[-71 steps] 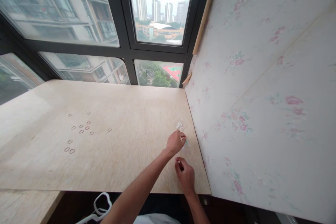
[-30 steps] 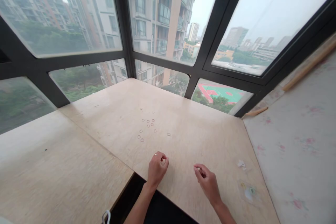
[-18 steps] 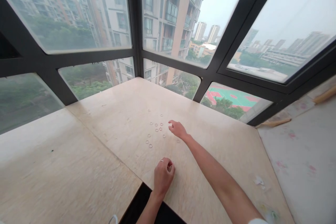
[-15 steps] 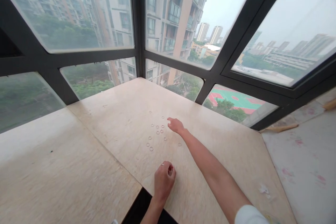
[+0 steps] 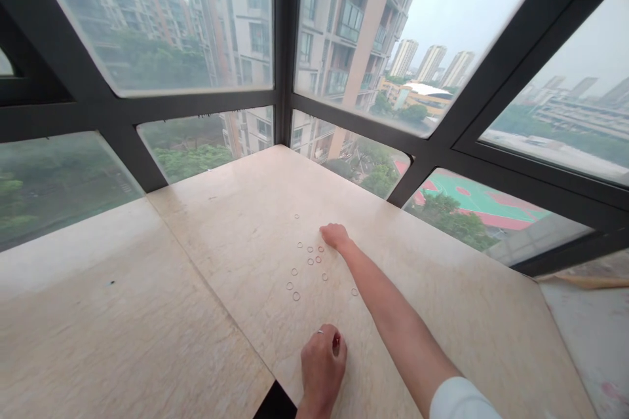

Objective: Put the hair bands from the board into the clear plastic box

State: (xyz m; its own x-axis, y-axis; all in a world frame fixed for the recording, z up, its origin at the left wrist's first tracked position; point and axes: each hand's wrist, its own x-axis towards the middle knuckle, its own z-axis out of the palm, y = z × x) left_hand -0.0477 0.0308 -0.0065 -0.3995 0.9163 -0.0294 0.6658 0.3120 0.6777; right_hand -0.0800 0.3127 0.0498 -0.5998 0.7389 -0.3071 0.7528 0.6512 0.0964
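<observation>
Several small thin rings [image 5: 296, 296] lie scattered on the pale stone surface [image 5: 236, 236]; a couple look reddish, such as the one [image 5: 318, 260] near the middle of the group. My right hand [image 5: 335, 236] reaches out to the far side of the rings, fingers pressed together and touching the surface; what they hold is too small to make out. Nearer to me, my left hand [image 5: 324, 360] rests with its fingers curled round. Something small and reddish shows in its curl, but I cannot make it out. A ring is on one of its fingers.
Dark window frames [image 5: 284, 46] rise along the back edges of the surface. A seam [image 5: 216, 294] runs across the stone to a black gap [image 5: 276, 402] at the bottom. A tiny dark speck [image 5: 112, 283] lies at the left.
The view has shifted, so the surface lies differently in it. My right hand has closed its fingers, and the ring beside its fingertips is no longer visible. My left hand stays curled.
</observation>
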